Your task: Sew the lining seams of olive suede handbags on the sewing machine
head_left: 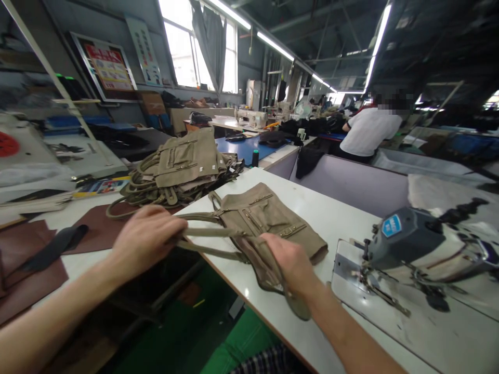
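Note:
A khaki bag (265, 218) with zips and buckles lies on the white worktable (331, 218) in front of me. Its long straps (210, 232) stretch out to the left. My left hand (146, 236) is closed around those straps, just off the table's left edge. My right hand (290, 262) rests on the near end of the bag, its fingers curled into the fabric and a strap loop that hangs over the table's front edge.
A pile of like khaki bags (183, 169) sits behind, to the left. A sewing machine (413, 244) stands at the right. Brown leather pieces (23, 259) lie at left. A person in a white shirt (370, 132) works at a far table.

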